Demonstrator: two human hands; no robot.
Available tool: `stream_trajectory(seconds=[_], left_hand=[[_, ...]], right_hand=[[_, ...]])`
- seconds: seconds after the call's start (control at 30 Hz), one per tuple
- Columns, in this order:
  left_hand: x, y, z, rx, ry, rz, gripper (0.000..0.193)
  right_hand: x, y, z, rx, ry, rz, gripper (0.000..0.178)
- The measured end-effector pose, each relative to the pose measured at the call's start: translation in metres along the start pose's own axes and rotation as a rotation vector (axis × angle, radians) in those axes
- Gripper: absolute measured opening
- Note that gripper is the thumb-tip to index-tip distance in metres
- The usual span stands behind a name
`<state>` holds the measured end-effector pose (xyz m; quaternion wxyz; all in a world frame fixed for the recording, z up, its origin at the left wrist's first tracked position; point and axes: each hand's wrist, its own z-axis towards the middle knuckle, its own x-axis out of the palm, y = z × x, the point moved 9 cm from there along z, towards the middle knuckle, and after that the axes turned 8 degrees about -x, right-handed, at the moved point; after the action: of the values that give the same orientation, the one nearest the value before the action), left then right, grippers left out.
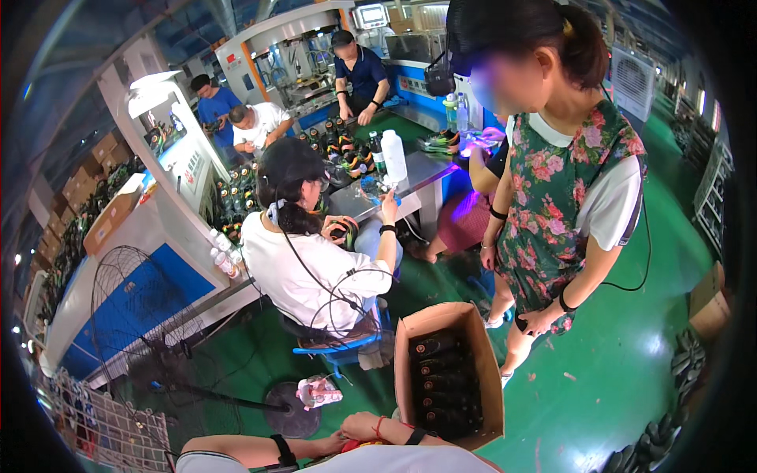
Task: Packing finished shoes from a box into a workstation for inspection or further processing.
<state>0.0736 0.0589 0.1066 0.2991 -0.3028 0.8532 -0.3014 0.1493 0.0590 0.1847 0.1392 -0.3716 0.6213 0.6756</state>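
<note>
My left hand (328, 445) and my right hand (360, 426) meet low in front of my body, at the bottom edge. The right hand looks curled, with a red string and a black band at its wrist. Beside it, the left hand's fingers are mostly hidden. Something red and yellow (351, 446) shows just below both hands, too small to name. Nearest to them stands an open cardboard box (490, 394), holding several dark shoes (438, 370) in a row.
A seated co-worker (315, 276) in white holds a shoe (344, 231) and a small tool. Another person (544, 181) in a floral apron stands to the right. A pedestal fan (130, 315) stands left. More people, a metal worktable (422, 169) and machines fill the back.
</note>
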Motion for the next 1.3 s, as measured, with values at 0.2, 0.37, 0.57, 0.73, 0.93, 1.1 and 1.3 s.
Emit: stream_trajectory(seconds=[0.2,0.37,0.57,0.73,0.93,1.1,1.3], left_hand=[[0.012,0.039,0.014,-0.316,-0.053,-0.187,0.053],[0.003,0.060,-0.078,-0.243,-0.136,-0.322,0.053],[-0.017,-0.030,-0.064,-0.158,-0.250,-0.498,0.052],[-0.058,-0.083,-0.061,-0.285,-0.386,-0.197,0.052],[-0.051,-0.084,-0.050,-0.008,-0.181,-0.509,0.077],[-0.046,-0.078,-0.058,0.128,-0.135,-0.445,0.083],[-0.038,-0.057,-0.044,0.021,-0.149,-0.328,0.077]], right_hand=[[0.007,-0.003,0.008,-0.010,0.031,-0.031,0.023],[-0.006,0.001,-0.004,0.010,0.042,-0.018,0.023],[-0.033,0.013,-0.009,0.025,0.040,0.000,0.019],[-0.050,0.023,-0.013,0.036,0.061,0.021,0.022],[-0.031,0.004,-0.004,0.052,0.020,0.085,0.024],[-0.029,0.010,0.000,0.045,0.082,0.050,0.025],[-0.030,0.025,0.003,0.071,0.152,0.106,0.027]])
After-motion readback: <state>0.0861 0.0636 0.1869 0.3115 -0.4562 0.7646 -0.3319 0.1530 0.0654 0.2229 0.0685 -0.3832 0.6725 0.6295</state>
